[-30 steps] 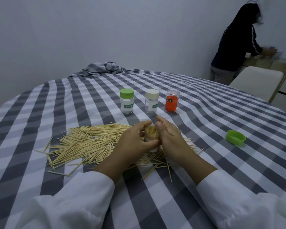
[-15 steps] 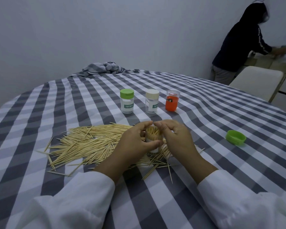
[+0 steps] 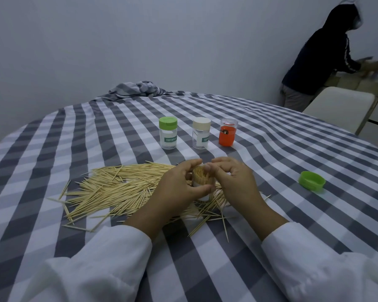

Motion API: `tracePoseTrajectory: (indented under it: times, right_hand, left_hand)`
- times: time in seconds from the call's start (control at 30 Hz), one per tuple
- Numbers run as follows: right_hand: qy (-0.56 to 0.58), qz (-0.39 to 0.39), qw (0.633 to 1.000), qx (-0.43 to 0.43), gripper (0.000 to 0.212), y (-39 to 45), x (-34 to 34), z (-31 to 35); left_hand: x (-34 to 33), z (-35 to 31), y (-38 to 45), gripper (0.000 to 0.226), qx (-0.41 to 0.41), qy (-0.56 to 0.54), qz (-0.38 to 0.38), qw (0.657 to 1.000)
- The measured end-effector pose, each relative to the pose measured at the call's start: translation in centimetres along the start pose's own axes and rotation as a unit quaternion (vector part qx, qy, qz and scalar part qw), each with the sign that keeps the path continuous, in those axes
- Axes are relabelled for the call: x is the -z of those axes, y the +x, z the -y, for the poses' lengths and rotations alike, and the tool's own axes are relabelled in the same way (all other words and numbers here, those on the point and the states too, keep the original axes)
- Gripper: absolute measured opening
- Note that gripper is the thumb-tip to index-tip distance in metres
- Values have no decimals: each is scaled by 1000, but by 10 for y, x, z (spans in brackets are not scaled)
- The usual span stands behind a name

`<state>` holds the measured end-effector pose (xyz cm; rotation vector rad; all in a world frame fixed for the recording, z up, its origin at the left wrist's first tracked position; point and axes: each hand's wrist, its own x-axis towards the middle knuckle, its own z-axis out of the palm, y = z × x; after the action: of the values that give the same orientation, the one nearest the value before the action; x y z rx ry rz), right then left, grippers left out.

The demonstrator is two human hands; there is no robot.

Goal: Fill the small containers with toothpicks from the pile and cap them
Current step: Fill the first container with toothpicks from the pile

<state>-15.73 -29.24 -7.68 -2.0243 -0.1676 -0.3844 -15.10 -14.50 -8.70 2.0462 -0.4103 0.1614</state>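
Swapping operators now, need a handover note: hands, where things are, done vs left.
Left hand grips the open container, packed with toothpicks, upright at the pile's right end.
Right hand is at its rim, fingers curled by the toothpick tips; a grip can't be confirmed.
Toothpick pile lies left of the hands.
Loose green cap lies far right on the tablecloth.
Behind: green-capped container, white-capped container and orange container.
Done: held container nearly full.
Left: cap it, likely with the green cap.
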Motion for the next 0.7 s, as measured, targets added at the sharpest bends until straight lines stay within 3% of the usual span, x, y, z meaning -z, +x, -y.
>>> tracePoseTrajectory:
  times: [0.23, 0.43, 0.63, 0.7]
  right_hand:
    - [66, -93, 993, 7, 41, -3, 7, 5]
    - [-35, -38, 998, 27, 36, 0, 3, -2]
    - [-10, -36, 998, 50, 26, 1, 11, 1]
    - [-44, 27, 999, 13, 22, 6, 23, 2]
  left_hand:
    - [-1, -1, -1, 76, 7, -4, 2, 1000]
    - [0, -1, 0, 75, 7, -2, -1, 1000]
    - [0, -1, 0, 76, 10, 2, 0, 1000]
    - [0, 0, 0, 76, 10, 2, -3, 1000]
